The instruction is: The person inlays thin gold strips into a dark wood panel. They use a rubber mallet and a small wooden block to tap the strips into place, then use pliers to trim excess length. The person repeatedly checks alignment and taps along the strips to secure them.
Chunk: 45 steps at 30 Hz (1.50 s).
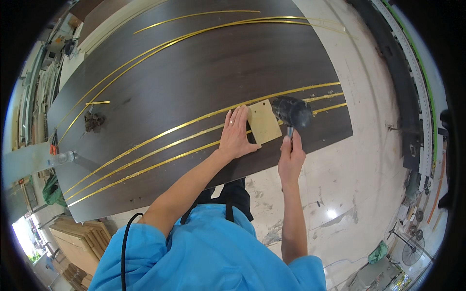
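A black-headed rubber mallet [292, 112] is gripped by its handle in my right hand [291, 157]. Its head is over the right edge of a pale wooden block [264, 121] with small holes near its far edge. My left hand [236, 132] holds the block at its left side, fingers along the far part and thumb at the near corner. Under the block run three gold strips [187, 122], set along the dark panel [208, 68] with crumbly yellowish residue beside them. What lies directly beneath the block is hidden.
Long loose gold strips [189, 35] lie across the panel's far side. At its left are a crumpled dark rag [93, 121], a short gold piece [99, 102], red-handled pliers [53, 145] and a clear bottle [62, 157]. Stacked brown boards [77, 240] stand at lower left.
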Each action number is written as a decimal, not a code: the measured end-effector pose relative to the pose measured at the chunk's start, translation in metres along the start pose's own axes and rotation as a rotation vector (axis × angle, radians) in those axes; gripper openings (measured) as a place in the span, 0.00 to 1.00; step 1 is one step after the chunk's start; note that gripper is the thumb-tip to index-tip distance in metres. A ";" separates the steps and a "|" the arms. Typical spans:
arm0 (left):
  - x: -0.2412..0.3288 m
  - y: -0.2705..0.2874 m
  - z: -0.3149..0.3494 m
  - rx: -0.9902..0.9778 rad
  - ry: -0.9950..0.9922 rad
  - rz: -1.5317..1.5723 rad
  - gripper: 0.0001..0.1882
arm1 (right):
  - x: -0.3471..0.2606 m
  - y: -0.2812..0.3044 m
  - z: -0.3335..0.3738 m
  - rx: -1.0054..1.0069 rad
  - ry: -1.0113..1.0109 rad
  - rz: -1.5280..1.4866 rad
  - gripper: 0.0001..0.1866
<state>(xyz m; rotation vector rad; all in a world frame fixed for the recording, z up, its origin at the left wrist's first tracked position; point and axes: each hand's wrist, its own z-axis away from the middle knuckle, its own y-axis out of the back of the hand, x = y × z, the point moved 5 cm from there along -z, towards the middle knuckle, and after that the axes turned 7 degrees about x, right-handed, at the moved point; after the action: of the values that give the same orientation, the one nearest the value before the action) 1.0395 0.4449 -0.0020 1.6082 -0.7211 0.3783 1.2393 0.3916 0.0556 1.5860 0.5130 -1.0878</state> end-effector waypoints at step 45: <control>-0.153 0.160 0.162 0.042 0.151 0.008 0.75 | -0.090 -0.149 0.179 -0.274 0.286 0.065 0.20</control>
<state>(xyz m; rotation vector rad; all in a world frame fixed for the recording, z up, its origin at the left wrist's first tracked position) 0.7961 0.3184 -0.0034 1.5979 -0.6084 0.5181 1.0104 0.2912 0.0549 1.5082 0.7621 -0.7096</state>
